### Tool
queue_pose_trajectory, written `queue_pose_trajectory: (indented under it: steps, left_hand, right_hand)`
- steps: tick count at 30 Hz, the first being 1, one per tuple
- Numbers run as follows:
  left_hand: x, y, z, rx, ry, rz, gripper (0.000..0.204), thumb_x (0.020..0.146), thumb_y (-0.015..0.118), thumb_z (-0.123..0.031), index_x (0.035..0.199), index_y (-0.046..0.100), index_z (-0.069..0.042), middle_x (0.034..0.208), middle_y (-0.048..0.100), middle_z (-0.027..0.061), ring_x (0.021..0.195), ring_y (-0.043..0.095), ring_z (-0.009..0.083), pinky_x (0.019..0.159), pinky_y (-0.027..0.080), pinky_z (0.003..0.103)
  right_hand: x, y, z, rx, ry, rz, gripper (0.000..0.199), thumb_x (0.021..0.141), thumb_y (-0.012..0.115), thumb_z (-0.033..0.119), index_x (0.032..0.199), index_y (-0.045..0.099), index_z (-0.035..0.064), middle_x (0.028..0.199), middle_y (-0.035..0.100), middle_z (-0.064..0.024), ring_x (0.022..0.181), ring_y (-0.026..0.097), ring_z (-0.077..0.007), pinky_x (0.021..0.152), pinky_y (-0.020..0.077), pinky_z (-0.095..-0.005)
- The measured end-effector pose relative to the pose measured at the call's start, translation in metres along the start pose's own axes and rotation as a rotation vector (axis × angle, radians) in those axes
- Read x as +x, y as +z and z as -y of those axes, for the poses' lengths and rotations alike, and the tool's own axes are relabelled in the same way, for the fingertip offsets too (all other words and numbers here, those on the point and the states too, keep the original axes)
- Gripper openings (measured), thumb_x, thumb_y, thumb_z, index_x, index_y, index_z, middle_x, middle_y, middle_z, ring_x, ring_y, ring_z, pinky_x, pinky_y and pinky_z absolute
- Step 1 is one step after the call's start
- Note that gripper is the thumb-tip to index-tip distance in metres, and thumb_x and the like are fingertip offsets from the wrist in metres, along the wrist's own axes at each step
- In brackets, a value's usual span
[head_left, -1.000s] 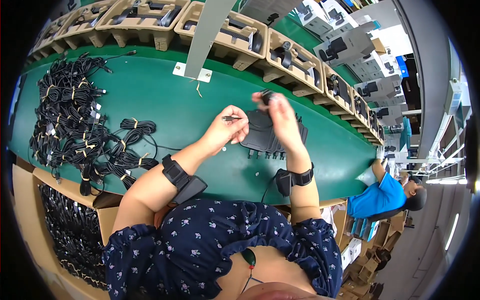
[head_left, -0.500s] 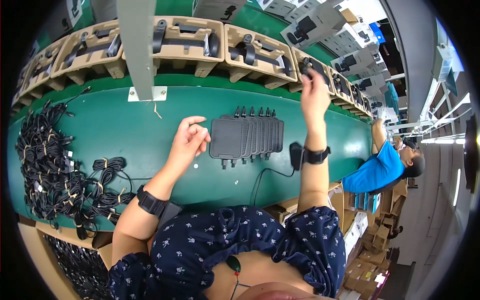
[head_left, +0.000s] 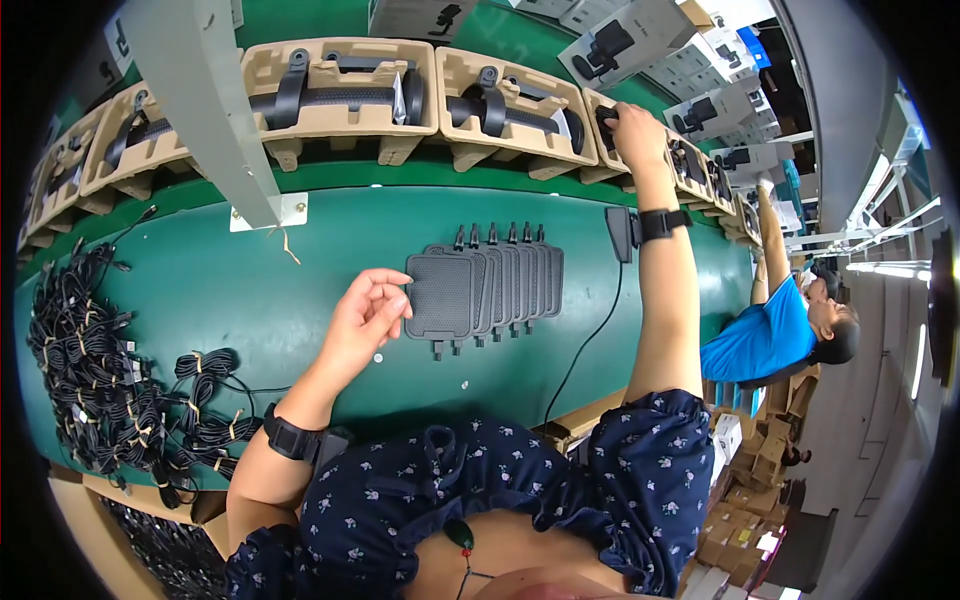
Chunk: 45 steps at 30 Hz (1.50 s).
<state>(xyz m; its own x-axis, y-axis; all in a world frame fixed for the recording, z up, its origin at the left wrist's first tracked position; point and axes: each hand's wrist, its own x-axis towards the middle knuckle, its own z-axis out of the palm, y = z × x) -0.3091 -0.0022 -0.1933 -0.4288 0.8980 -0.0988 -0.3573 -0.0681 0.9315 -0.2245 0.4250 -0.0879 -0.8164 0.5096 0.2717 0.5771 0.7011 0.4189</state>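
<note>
Trays of tan moulded pulp (head_left: 400,145) curve along the far side of the smooth green table (head_left: 330,240) in the head view, and our right hand (head_left: 640,140) is stretched out over one of them, the partly covered tan tray (head_left: 611,160) at the upper right. Its fingers bend down onto a small dark object (head_left: 605,114) inside the tray; our own knuckles hide most of it, so we cannot tell whether we grip it or merely touch it, nor what shape it has.

Our left hand (head_left: 365,320) is relaxed, its fingers loosely curled and nothing visible in its grasp. It sits just beside the fanned row of flat black rectangular panels with textured faces and short stubs (head_left: 440,295), near their left edge; whether a fingertip meets that edge we cannot tell. The panels overlap one another in the middle of the table, stubs sticking out at both long ends of the row. Well to our left lies a heap of black cables in tied coils (head_left: 90,350).

We judge the panels to be thin, stiff and fairly light, perhaps apt to slide over each other; we would pinch one by its plain side edges and spare the stubs, which look the likeliest part to snap. For the dark object, a fingertip hold on its sides seems best.
</note>
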Motion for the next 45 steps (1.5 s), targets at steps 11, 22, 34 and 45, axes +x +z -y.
queue_pose_trajectory:
  steps: [11, 22, 34, 45]
  left_hand:
    - [0.0, 0.0, 0.0, -0.028, -0.032, 0.007, 0.02, 0.09, 0.05, -0.014, 0.108, 0.048, -0.005, 0.08, 0.055, 0.0006, 0.059, 0.046, 0.0038, 0.049, 0.034, 0.016]
    - [0.0, 0.0, 0.0, -0.023, -0.043, 0.002, 0.019, 0.09, 0.049, -0.011, 0.108, 0.049, -0.005, 0.079, 0.055, 0.0007, 0.059, 0.046, 0.0038, 0.049, 0.035, 0.016]
    - [0.01, -0.005, 0.008, -0.043, 0.037, -0.049, 0.016, 0.09, 0.048, -0.009, 0.105, 0.049, -0.003, 0.079, 0.054, 0.0028, 0.061, 0.049, 0.0069, 0.051, 0.039, 0.019]
    - [0.011, -0.003, 0.019, -0.118, 0.106, -0.238, 0.019, 0.087, 0.047, -0.001, 0.106, 0.044, 0.0, 0.086, 0.051, 0.0067, 0.06, 0.054, 0.0103, 0.048, 0.043, 0.021]
  right_hand:
    - [0.002, 0.05, 0.009, 0.239, 0.302, -0.068, 0.034, 0.084, 0.05, 0.037, 0.089, 0.056, 0.0034, 0.084, 0.063, -0.0188, 0.082, 0.06, -0.0379, 0.072, 0.0477, -0.0459]
    - [0.026, 0.056, -0.003, 0.184, 0.276, 0.093, 0.019, 0.08, 0.055, 0.021, 0.094, 0.054, 0.0079, 0.093, 0.061, -0.0189, 0.09, 0.058, -0.0372, 0.076, 0.0454, -0.0457]
    - [-0.005, 0.047, 0.001, 0.268, 0.315, -0.014, 0.022, 0.08, 0.055, 0.015, 0.099, 0.051, 0.0064, 0.1, 0.058, -0.0183, 0.092, 0.057, -0.0351, 0.077, 0.0448, -0.0456]
    - [-0.178, -0.1, 0.19, 0.402, -0.426, 0.164, 0.061, 0.068, 0.064, 0.047, 0.115, 0.052, 0.0105, 0.089, 0.052, -0.01, 0.085, 0.056, -0.0263, 0.065, 0.0503, -0.0349]
